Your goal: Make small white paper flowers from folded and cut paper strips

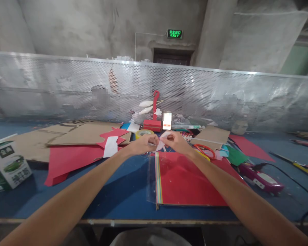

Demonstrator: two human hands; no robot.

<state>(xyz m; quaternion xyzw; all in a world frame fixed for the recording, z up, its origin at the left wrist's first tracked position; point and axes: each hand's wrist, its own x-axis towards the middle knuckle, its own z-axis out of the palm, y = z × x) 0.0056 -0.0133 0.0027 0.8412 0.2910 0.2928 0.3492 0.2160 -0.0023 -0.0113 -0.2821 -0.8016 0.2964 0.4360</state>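
Note:
A small piece of white paper (pixel 160 146) is pinched between my two hands over the middle of the table. My left hand (pixel 144 144) grips its left side with closed fingers, and my right hand (pixel 175 141) pinches its upper right part. Below them lies a stack of coloured paper (pixel 195 181), red on top, in a clear sleeve. A roll of yellow tape (pixel 143 132) stands just behind my left hand. Scissors with red and yellow handles (pixel 205 152) lie beside my right forearm, partly hidden by it.
Cardboard sheets (pixel 77 133) and cut red paper (pixel 72 162) cover the left side, near a milk carton (pixel 10 167). A lit phone (pixel 167 121) leans at the back beside a red box (pixel 152 125). On the right lies a purple corded device (pixel 261 177). A perforated metal screen (pixel 210 92) closes the back.

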